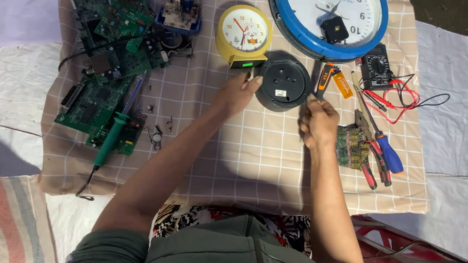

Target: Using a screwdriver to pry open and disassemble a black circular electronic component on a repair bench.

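Note:
A round black clock (284,85) lies face down on the checked cloth (255,151). My left hand (238,92) rests against its left rim, fingertips touching the clock and the base of a small yellow clock (244,33). My right hand (318,122) sits at the black clock's right rim, fingers curled; whether it grips anything I cannot tell. A large blue-rimmed wall clock (326,16) lies face up behind them.
Green circuit boards (106,70) and a green-handled soldering iron (109,141) lie at the left. At the right are an orange tool (337,80), a black multimeter (376,68) with red leads, a blue-handled screwdriver (387,152), red-handled pliers (372,159) and a woven cloth (351,146).

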